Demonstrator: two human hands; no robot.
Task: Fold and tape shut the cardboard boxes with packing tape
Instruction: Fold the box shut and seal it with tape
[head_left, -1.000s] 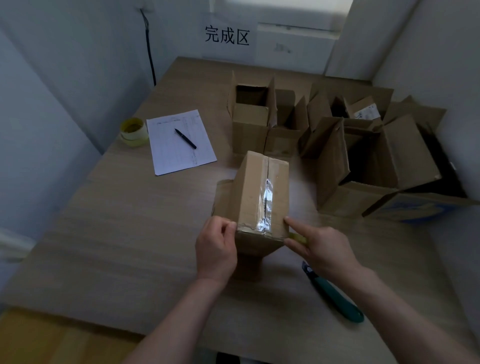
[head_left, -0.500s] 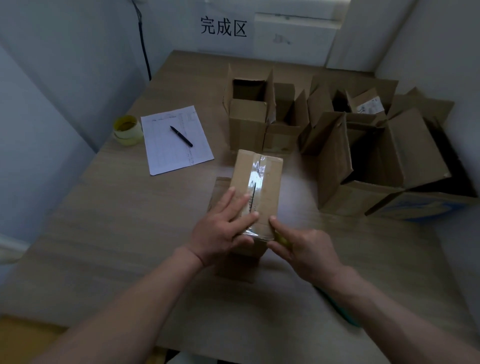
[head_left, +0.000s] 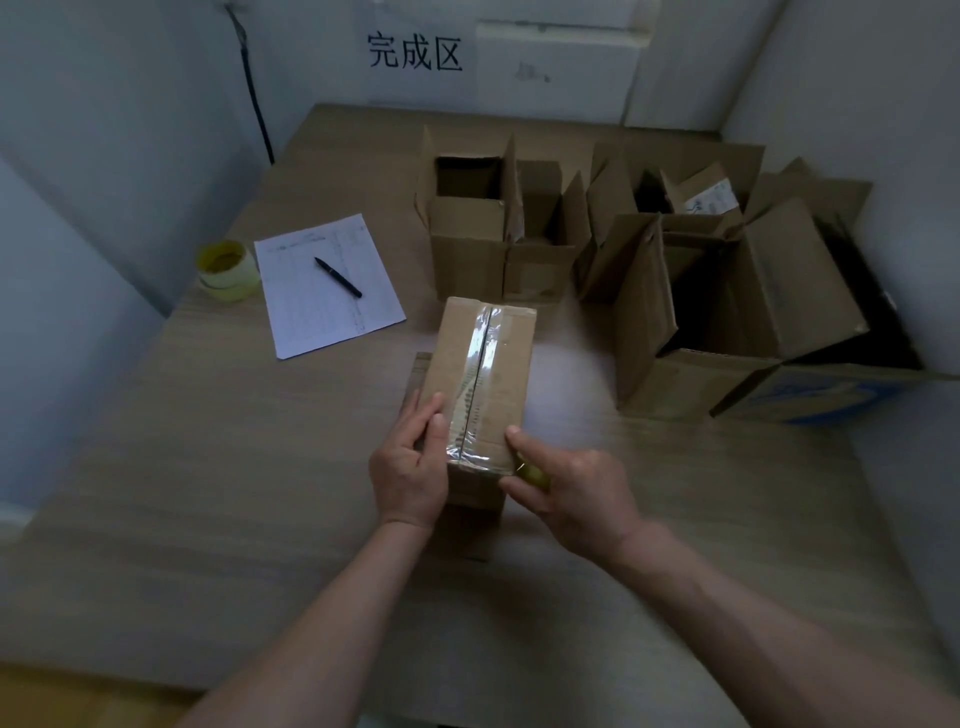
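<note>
Head view: taped box (head_left: 483, 374), open empties (head_left: 470, 218).

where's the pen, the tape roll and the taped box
pen (head_left: 337, 277): head view, mid-barrel
tape roll (head_left: 227, 270): head view, outer side
taped box (head_left: 506, 379): head view, top right flap

Left hand (head_left: 410, 467) shifted off the taped top of the cardboard box (head_left: 480, 387), where half a second ago its fingers lay spread across the seam; now curled at the box's 9 o'clock edge, thumb on top beside the clear tape strip (head_left: 475, 382). Right hand (head_left: 574, 491) moved in closer at 3 o'clock, something yellow still in its grip. Teal-handled tool, seen on the surface a second ago, now hidden.
</note>
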